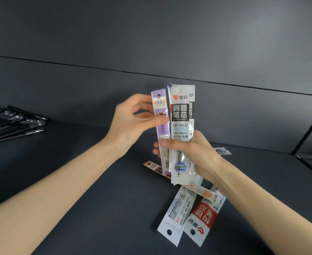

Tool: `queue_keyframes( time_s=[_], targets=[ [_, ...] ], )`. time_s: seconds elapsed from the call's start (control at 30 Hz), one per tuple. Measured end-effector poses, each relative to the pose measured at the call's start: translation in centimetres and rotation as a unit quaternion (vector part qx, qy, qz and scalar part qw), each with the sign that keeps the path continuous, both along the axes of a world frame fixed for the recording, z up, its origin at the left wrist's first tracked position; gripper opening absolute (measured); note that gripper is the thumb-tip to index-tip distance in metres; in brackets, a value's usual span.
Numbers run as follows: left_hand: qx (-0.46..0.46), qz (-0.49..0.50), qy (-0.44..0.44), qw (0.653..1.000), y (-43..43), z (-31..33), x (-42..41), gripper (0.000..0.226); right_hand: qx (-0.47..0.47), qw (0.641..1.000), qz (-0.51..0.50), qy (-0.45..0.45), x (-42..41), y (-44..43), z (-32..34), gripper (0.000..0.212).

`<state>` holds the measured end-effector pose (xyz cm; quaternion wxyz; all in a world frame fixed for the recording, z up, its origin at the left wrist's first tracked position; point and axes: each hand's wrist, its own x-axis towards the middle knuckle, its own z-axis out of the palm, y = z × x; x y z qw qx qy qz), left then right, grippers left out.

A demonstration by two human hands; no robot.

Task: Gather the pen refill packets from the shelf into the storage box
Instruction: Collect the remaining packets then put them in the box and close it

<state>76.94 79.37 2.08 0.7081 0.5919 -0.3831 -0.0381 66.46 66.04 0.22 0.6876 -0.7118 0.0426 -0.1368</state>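
- Red-labelled packet and white packet, lower centre: flat on dark shelf, ungathered.
- Right hand, centre: wrapped round upright sheaf of packets.
- Left hand, left of centre: pinching purple packet at sheaf's edge.
- Storage box: out of view.
- Risk: slick sleeves fanning apart, slipping from right-hand grip.

lilac packet, white-black packet, red-white packet, dark grey shelf

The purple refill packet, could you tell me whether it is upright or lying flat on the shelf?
Upright: the purple packet stands on end, hang hole uppermost, pinched by the left hand, clear of the shelf.
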Motion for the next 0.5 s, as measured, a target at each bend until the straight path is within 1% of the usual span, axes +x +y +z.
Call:
queue_keyframes(
  time_s=[0.07, 0.13, 0.17, 0.2, 0.27, 0.3, 0.37, 0.43, 0.5],
  targets=[
    [-0.011, 0.011, 0.001, 1.0, -0.4, -0.1, -0.3, 0.04, 0.0, 1.0, 0.0, -0.01, 0.1, 0.1, 0.0, 0.02],
    [0.002, 0.008, 0.016, 1.0, -0.8, 0.1, -0.3, 0.048, -0.033, 0.999, -0.014, -0.034, 0.4, 0.1, 0.2, 0.021],
    [0.023, -0.011, 0.024, 0.999, -1.1, 0.5, -0.2, 0.053, -0.051, 0.997, -0.021, -0.045, 0.8, 0.1, 0.3, 0.024],
    [0.043, -0.047, 0.033, 0.997, -1.3, 1.1, -0.1, 0.053, -0.07, 0.996, -0.028, -0.052, 1.1, 0.1, 0.6, 0.026],
    [0.065, -0.121, 0.042, 0.99, -2.1, 2.3, -0.2, 0.037, -0.113, 0.991, -0.042, -0.062, 2.1, 0.0, 1.2, 0.026],
    [0.065, -0.132, 0.044, 0.988, -2.6, 2.8, -0.2, 0.028, -0.131, 0.988, -0.048, -0.064, 2.7, -0.1, 1.4, 0.026],
    [0.055, -0.11, 0.057, 0.991, -3.6, 3.3, -0.1, 0.015, -0.148, 0.986, -0.057, -0.055, 3.6, -0.3, 1.4, 0.023],
    [0.064, -0.081, 0.073, 0.992, -4.4, 2.7, 0.3, 0.014, -0.172, 0.984, -0.051, -0.017, 4.1, -0.5, 0.8, 0.018],
    [0.1, -0.061, 0.078, 0.99, -4.8, 1.6, 0.8, 0.015, -0.177, 0.984, -0.032, 0.013, 4.1, -0.6, 0.0, 0.021]
  ],
)
